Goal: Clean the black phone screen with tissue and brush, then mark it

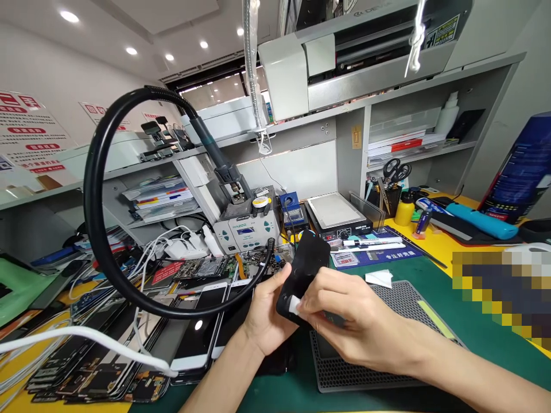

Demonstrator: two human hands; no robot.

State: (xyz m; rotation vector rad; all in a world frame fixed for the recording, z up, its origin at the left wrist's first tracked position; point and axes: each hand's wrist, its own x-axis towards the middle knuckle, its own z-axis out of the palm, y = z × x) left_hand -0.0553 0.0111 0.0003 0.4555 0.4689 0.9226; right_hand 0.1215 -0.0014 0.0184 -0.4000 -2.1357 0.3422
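White piece at the black slab's lower end, work under way and unfinished

My right hand (348,321) has a narrow grip, thumb and fingertips pinching a small white piece (294,304) against the lower end of a black slab (307,261). My left hand (266,321) holds that slab from the side, thumb along its edge, so it is raised and tilted in front of me. It may be a phone or only its case; I cannot tell which.

I judge the work to be in the middle. What is done: the slab is in hand and the white piece is in place on it. What is left: my pinch has not let go, so this contact is unfinished. The upper part of the face looks dark all over; whether it has been dealt with I cannot say, and the underside is hidden.

Just beyond my right hand, a folded white cloth (379,279) lies at the far edge of a grey perforated mat (400,298). A dark flat thing on that mat is mostly hidden below my fingers. The green mat (495,367) spreads underneath. To my left are a white-framed phone (200,327) and a pile of phone parts (73,367), with a thick black hose (92,172) looping above them.
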